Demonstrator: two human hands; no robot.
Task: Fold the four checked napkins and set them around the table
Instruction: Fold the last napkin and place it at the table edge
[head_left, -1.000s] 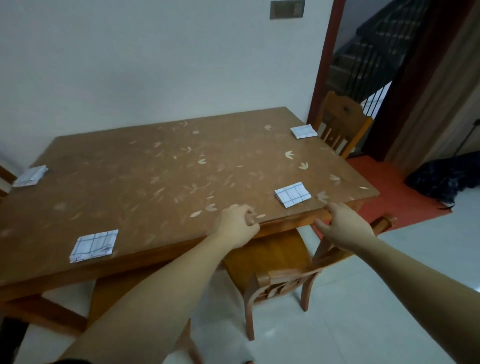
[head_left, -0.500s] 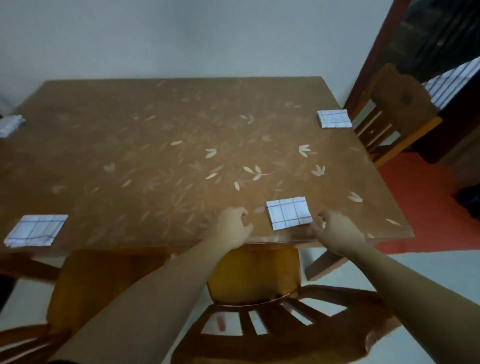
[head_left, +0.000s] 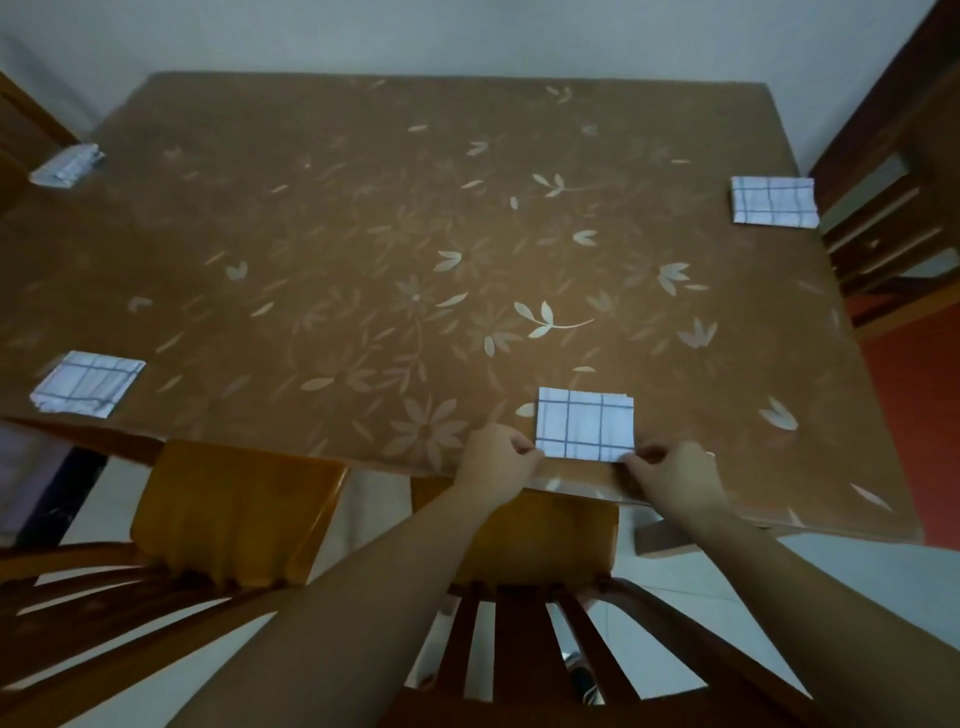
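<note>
Several folded white napkins with dark checks lie on the brown flowered table (head_left: 363, 234). The nearest napkin (head_left: 584, 423) sits at the front edge. My left hand (head_left: 496, 465) pinches its near left corner and my right hand (head_left: 672, 475) pinches its near right corner. Another folded napkin (head_left: 85, 383) lies at the front left, a third napkin (head_left: 773, 201) by the right edge, and a further napkin (head_left: 66, 165) at the far left corner.
A wooden chair (head_left: 524, 613) stands right under my arms at the table's front edge, and a second chair (head_left: 228, 509) sits left of it. Another chair (head_left: 898, 208) stands at the right side. A white wall runs behind the table.
The view has swung closer and more directly over the table. Both hands moved from the table edge onto the nearest napkin's near corners and took hold of them.
</note>
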